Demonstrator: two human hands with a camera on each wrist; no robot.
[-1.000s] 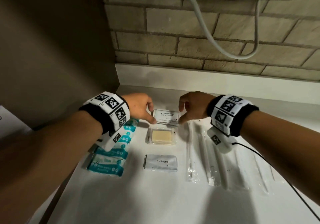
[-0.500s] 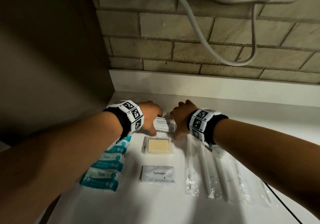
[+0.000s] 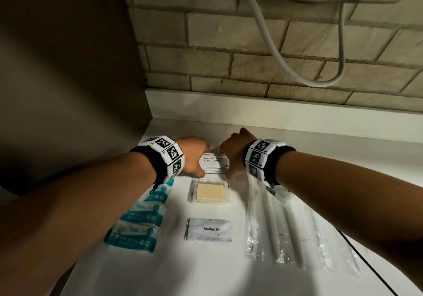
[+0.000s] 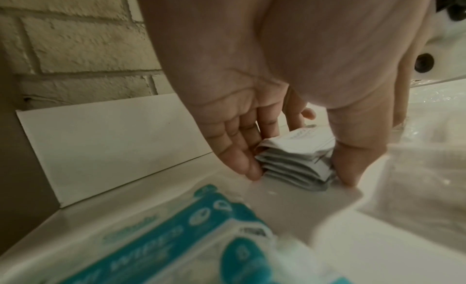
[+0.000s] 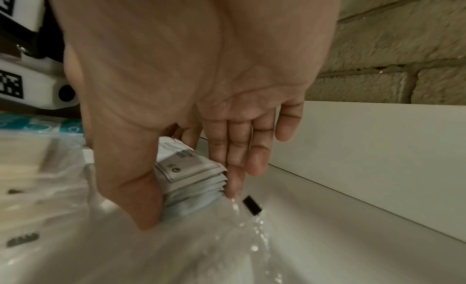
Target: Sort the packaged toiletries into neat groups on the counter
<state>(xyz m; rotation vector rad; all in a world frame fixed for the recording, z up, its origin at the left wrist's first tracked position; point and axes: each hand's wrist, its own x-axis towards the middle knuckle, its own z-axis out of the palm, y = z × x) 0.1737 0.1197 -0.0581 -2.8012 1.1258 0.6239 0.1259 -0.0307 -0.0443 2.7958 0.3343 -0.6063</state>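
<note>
A white bench (image 3: 229, 272) carries sorted toiletries. Nearest lies a grey sachet marked Toothpaste (image 3: 208, 230), with a row of teal wipe packets (image 3: 139, 218) to its left and clear-wrapped toothbrushes (image 3: 274, 231) to its right. Beyond the toothpaste sits a wrapped bar of soap (image 3: 210, 192). Farther back, near the white backsplash (image 3: 274, 110), a stack of shampoo sachets (image 3: 214, 161) rests on the bench between both hands. The left hand (image 3: 194, 156) pinches the stack's left end between thumb and fingers (image 4: 242, 160), its grip grasping the stack. The right hand (image 3: 233, 151) pinches the right end likewise, thumb in front and fingers (image 5: 234, 168) behind. A brick wall (image 3: 251, 62) rises behind, with a pale cord (image 3: 265, 34) hanging across it.
</note>
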